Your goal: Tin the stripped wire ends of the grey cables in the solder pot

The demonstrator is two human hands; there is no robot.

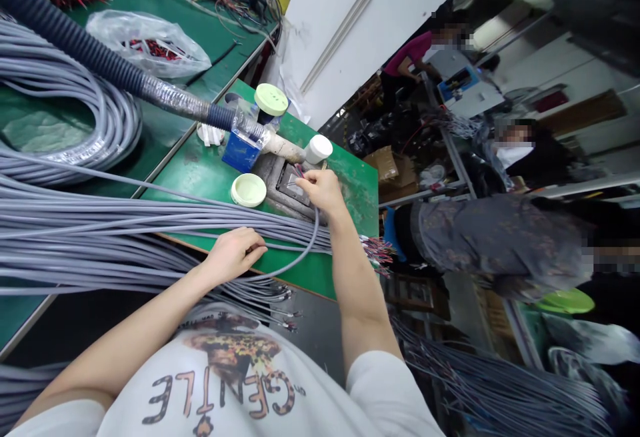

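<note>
My right hand [323,190] pinches the end of a grey cable [316,230], with thin dark and reddish wires showing at the fingers. It is above a small dark metal pot [295,184] set in a grey, crusted block. From that hand the cable bends down and curves back toward my left hand [236,255]. My left hand is closed over the front of a long bundle of grey cables [200,214], fingers curled under; whatever it grips is hidden. Stripped red and dark wire ends [379,254] stick out of the bundle to the right of my right forearm.
Round the pot are a pale open tub [249,190], a white cup [319,149], a blue box [241,150] and a light-green lid [271,99]. A black corrugated hose [120,77] crosses from upper left. Cable coils [115,117] lie at left. Other people work at right.
</note>
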